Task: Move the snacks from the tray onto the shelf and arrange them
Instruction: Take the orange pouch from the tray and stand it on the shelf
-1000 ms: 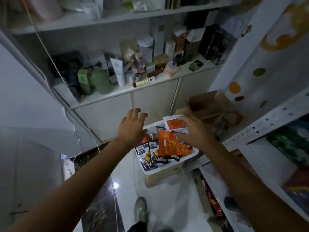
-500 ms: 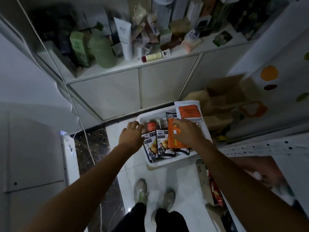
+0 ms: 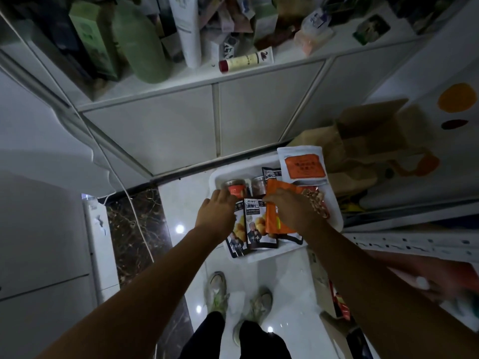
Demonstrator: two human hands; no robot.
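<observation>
1. Down on the pale floor sits the white tray, with the snacks inside it; the perforated shelf rail runs just to its right.
2. Inside it, two small jars stand at the far left. Dark chestnut pouches overlap along the near side, an orange packet lies beside them, and a nut packet lies further right. A white pouch leans over the far right corner.
3. The left hand is over the leftmost pouch, reaching towards a jar; its fingertips are hidden, so its grip cannot be told.
4. The right hand lies on the orange packet, fingers curled over its upper left edge, holding it.
5. An open cardboard box stands beyond the tray.
</observation>
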